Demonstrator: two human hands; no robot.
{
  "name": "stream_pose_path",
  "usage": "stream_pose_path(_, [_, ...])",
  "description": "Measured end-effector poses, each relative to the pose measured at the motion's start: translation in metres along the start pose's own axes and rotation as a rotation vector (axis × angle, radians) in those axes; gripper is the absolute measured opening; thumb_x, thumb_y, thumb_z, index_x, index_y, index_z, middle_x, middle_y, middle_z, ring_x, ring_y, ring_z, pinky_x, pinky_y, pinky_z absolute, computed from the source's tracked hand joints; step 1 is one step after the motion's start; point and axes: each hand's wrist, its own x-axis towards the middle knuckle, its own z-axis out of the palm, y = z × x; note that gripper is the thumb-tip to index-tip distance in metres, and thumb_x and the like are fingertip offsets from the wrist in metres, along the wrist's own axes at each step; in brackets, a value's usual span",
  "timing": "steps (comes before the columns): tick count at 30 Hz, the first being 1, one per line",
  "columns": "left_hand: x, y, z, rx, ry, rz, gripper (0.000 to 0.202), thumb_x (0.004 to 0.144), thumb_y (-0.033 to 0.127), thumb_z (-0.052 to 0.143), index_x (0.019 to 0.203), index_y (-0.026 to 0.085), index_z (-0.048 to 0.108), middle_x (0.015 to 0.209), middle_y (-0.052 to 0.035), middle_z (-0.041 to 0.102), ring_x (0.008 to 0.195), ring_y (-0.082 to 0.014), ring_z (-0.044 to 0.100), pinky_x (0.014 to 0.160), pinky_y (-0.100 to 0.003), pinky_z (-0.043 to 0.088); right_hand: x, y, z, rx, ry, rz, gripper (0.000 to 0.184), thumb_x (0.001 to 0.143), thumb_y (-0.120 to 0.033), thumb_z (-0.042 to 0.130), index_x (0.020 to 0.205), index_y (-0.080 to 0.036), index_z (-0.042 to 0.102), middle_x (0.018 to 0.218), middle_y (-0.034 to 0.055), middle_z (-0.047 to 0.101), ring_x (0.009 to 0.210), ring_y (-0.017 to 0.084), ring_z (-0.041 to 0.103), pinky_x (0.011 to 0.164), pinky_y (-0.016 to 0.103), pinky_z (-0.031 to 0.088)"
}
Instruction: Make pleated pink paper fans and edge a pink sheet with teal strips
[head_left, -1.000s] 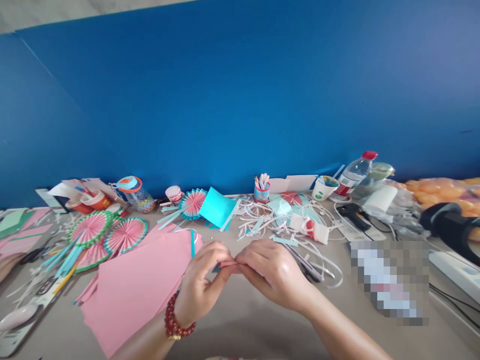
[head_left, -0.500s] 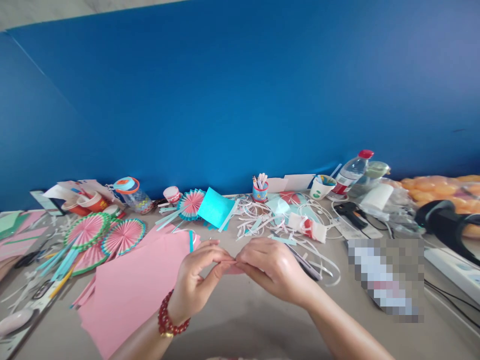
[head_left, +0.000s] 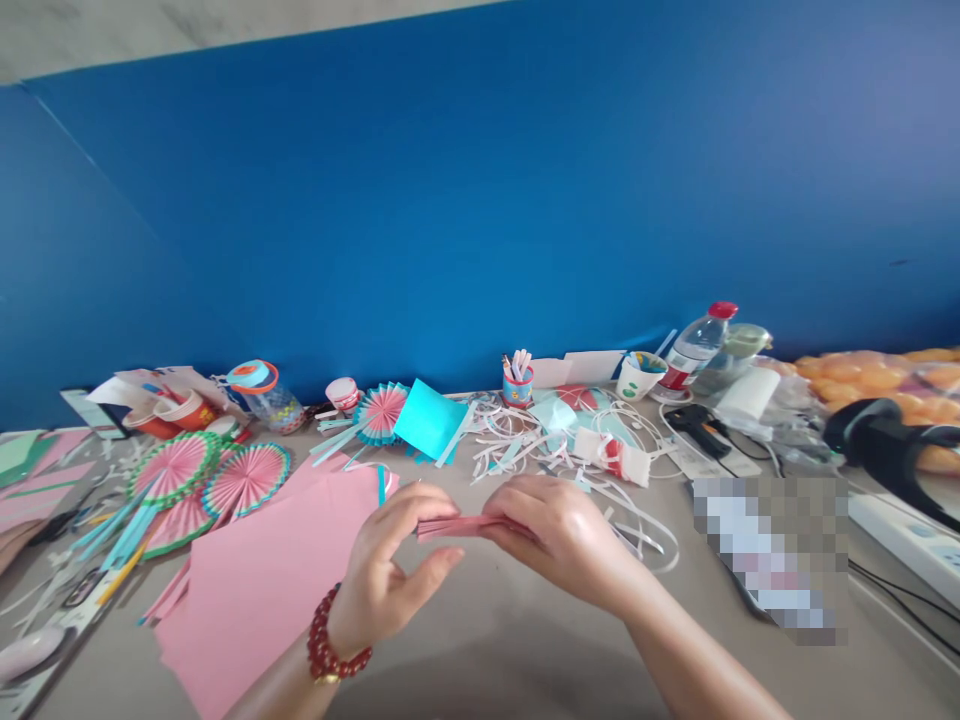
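A narrow pleated strip of pink paper (head_left: 450, 527) hangs above the table in front of me, its layered folds showing at the left end. My right hand (head_left: 551, 525) pinches its right part between thumb and fingers, hiding that end. At the strip's left end is my left hand (head_left: 394, 560), open, its thumb apart below the paper and its fingers curved behind or against it; whether they touch I cannot tell. Red beads circle the left wrist. Beside that forearm lies a stack of pink paper sheets (head_left: 262, 580).
Pleated pink paper fans (head_left: 247, 478) lie at the left. A bright blue paper square (head_left: 427, 422) leans at the back beside white paper strips (head_left: 517, 430). To the right are a red-capped bottle (head_left: 697, 350), a black glue gun (head_left: 701, 430), a blurred-out phone (head_left: 765, 560) and a power strip (head_left: 907, 545).
My left thumb has come away from the paper and dropped lower, so the left hand has spread. More of the folded pink strip now shows between the hands, still in my right hand.
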Motion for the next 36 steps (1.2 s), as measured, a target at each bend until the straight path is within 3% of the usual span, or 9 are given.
stream_pose_path(5, [0.002, 0.0, 0.005, 0.043, 0.059, 0.046, 0.017, 0.089, 0.006, 0.059, 0.096, 0.021, 0.062, 0.087, -0.0023, 0.068, 0.086, -0.0161, 0.063, 0.088, -0.032, 0.049, 0.001, -0.004, -0.001, 0.03, -0.015, -0.012, 0.019, 0.097, -0.034, 0.056, 0.091, -0.019, 0.064, 0.079, 0.0032, 0.069, 0.072, 0.015, 0.062, 0.063, 0.025, 0.04])
stream_pose_path(9, [0.001, 0.0, 0.004, 0.032, 0.094, 0.014, 0.016, 0.09, 0.006, 0.058, 0.094, 0.021, 0.062, 0.086, -0.0016, 0.067, 0.086, -0.015, 0.063, 0.087, -0.03, 0.05, -0.001, -0.002, -0.002, 0.031, -0.036, 0.018, 0.016, 0.096, -0.034, 0.058, 0.096, -0.02, 0.065, 0.082, 0.0025, 0.069, 0.074, 0.015, 0.063, 0.065, 0.025, 0.04])
stream_pose_path(16, [0.003, -0.007, -0.017, 0.091, 0.088, -0.034, 0.011, 0.092, 0.012, 0.058, 0.093, 0.022, 0.062, 0.09, -0.0016, 0.068, 0.091, -0.0161, 0.066, 0.092, -0.032, 0.05, -0.005, 0.002, -0.012, 0.019, 0.038, 0.027, 0.012, 0.093, -0.031, 0.062, 0.091, -0.02, 0.064, 0.075, 0.0009, 0.067, 0.066, 0.014, 0.059, 0.061, 0.024, 0.038])
stream_pose_path(19, [0.011, 0.0, -0.025, 0.323, 0.055, 0.056, 0.013, 0.091, 0.012, 0.059, 0.096, 0.023, 0.064, 0.095, -0.0015, 0.071, 0.092, -0.0173, 0.066, 0.105, -0.042, 0.042, -0.003, 0.002, -0.012, 0.024, 0.096, -0.01, 0.013, 0.095, -0.028, 0.06, 0.088, -0.019, 0.064, 0.071, 0.0005, 0.065, 0.063, 0.013, 0.058, 0.06, 0.023, 0.038])
stream_pose_path(22, [0.021, 0.018, -0.022, 0.614, 0.082, 0.111, 0.022, 0.09, 0.014, 0.063, 0.107, 0.027, 0.067, 0.107, -0.0012, 0.072, 0.103, -0.0219, 0.063, 0.116, -0.056, 0.024, -0.002, 0.0, -0.009, 0.009, 0.157, -0.039, 0.013, 0.095, -0.027, 0.059, 0.088, -0.018, 0.065, 0.07, 0.001, 0.066, 0.062, 0.012, 0.057, 0.059, 0.023, 0.038])
stream_pose_path(24, [0.027, 0.03, -0.014, 0.689, 0.064, 0.144, 0.021, 0.089, 0.017, 0.065, 0.106, 0.028, 0.068, 0.105, 0.0017, 0.073, 0.108, -0.0236, 0.062, 0.119, -0.062, 0.008, -0.002, 0.0, -0.006, -0.006, 0.188, -0.048, 0.012, 0.095, -0.026, 0.059, 0.089, -0.019, 0.065, 0.071, 0.0008, 0.066, 0.062, 0.013, 0.057, 0.061, 0.024, 0.038])
stream_pose_path(26, [0.032, 0.038, -0.005, 0.683, 0.048, 0.168, 0.015, 0.091, 0.016, 0.064, 0.1, 0.026, 0.068, 0.097, 0.0041, 0.075, 0.108, -0.0226, 0.062, 0.119, -0.063, 0.0, -0.001, -0.001, -0.005, -0.015, 0.211, -0.05, 0.011, 0.095, -0.026, 0.06, 0.089, -0.019, 0.065, 0.071, 0.0005, 0.067, 0.063, 0.012, 0.058, 0.062, 0.024, 0.039])
stream_pose_path(30, [0.035, 0.04, 0.003, 0.632, 0.074, 0.138, 0.014, 0.092, 0.013, 0.061, 0.091, 0.024, 0.068, 0.086, 0.0056, 0.074, 0.099, -0.0197, 0.064, 0.12, -0.062, -0.001, -0.001, -0.002, -0.01, 0.001, 0.208, -0.044, 0.009, 0.093, -0.028, 0.063, 0.09, -0.019, 0.065, 0.07, -0.0002, 0.065, 0.063, 0.013, 0.058, 0.061, 0.024, 0.039])
stream_pose_path(36, [0.035, 0.038, -0.009, 0.541, 0.064, 0.115, 0.013, 0.093, 0.015, 0.059, 0.086, 0.024, 0.067, 0.081, 0.0053, 0.072, 0.089, -0.0161, 0.065, 0.121, -0.059, 0.005, -0.005, 0.004, -0.02, 0.052, 0.162, -0.016, 0.011, 0.089, -0.029, 0.068, 0.094, -0.02, 0.065, 0.075, 0.0006, 0.066, 0.069, 0.014, 0.061, 0.063, 0.024, 0.042])
